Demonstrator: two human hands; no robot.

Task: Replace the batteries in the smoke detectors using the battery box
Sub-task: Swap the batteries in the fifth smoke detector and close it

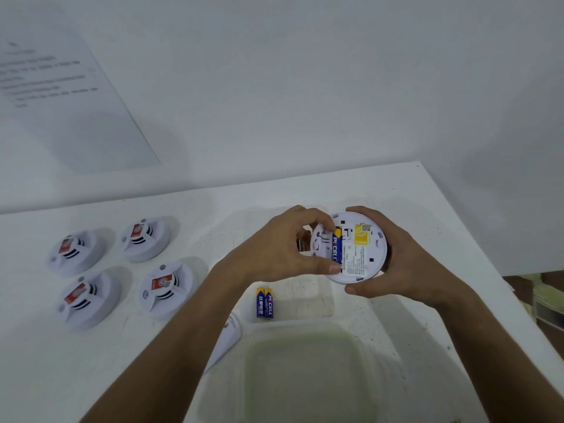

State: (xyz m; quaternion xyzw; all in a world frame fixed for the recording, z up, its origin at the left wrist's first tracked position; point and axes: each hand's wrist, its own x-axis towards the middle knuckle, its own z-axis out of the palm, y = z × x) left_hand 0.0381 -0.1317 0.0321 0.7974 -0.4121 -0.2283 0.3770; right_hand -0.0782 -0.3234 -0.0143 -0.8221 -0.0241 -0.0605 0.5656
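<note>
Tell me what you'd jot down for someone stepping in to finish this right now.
Right hand grips the open smoke detector, back side up. Left hand pinches a blue battery in its compartment; whether it is fully seated is unclear.
Two spare batteries lie in the clear box; its lid sits nearer.
Four detectors wait on the table's left, apparently untouched.

Four detectors (122,270) crowd the left; table (396,190) beyond lies bare.
</note>
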